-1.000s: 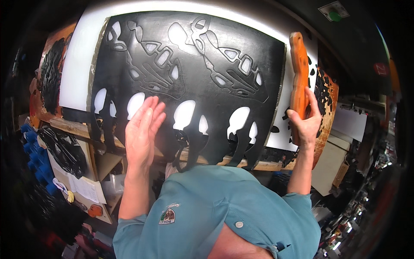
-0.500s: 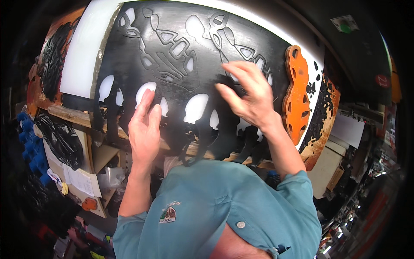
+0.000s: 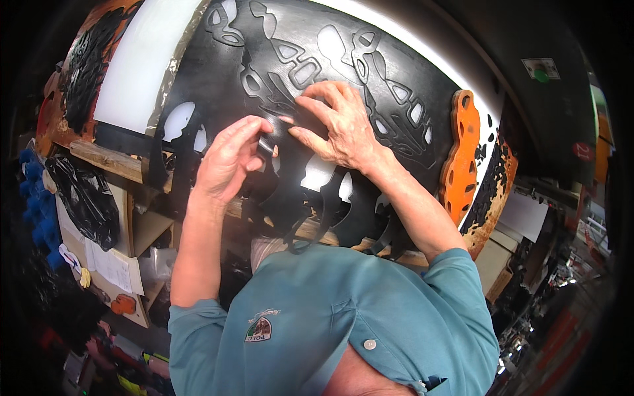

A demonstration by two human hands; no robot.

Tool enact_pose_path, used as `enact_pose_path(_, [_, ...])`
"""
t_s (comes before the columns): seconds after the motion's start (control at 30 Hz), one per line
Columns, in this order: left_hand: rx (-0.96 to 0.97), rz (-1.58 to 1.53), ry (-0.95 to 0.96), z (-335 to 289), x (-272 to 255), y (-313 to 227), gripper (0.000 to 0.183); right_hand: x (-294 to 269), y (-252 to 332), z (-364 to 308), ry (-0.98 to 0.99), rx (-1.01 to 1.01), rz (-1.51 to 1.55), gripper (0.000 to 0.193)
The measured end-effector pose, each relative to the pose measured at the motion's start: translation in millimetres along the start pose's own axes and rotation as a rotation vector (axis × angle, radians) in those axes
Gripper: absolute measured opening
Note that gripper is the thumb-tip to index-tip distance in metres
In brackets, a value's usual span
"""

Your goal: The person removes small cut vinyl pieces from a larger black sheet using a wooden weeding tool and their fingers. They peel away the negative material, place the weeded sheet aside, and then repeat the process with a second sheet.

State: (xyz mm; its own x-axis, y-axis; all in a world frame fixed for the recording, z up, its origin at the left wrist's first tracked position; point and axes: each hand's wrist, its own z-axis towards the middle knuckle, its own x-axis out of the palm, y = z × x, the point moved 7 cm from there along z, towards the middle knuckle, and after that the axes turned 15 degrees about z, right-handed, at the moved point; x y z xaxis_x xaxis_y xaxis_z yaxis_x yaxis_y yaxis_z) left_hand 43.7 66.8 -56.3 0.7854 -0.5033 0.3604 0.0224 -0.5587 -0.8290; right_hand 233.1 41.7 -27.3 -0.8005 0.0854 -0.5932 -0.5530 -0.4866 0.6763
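White board point(image 3: 142, 72), left hand point(image 3: 228, 162) apparently pinching black sheet point(image 3: 218, 86)

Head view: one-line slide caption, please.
Left hand pinching part of a cut black sheet, right hand close beside it, with an orange holed block farther right.

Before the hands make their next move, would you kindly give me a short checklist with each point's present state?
1. Left hand securely gripping the raised black piece: cannot tell; its fingertips are at the piece.
2. Right hand over the black sheet, thumb and fingers apart: ok.
3. Black sheet lying flat throughout: not ok; a piece rises between the hands, and cut strips droop at the near edge.
4. Orange scalloped form free of both hands: ok.
5. Area right of that form free of scraps: not ok; black scraps lie there.
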Motion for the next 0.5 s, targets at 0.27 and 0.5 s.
enact_pose_path(0.27, [0.042, 0.384, -0.227, -9, 12, -20, 0.026, -9, -19, 9, -0.177, 0.212, 0.342, 0.014])
enact_pose_path(0.5, [0.282, 0.883, -0.647, -47, 22, -63, 0.019, -54, -53, 3, -0.564, 0.690, 1.200, 0.035])
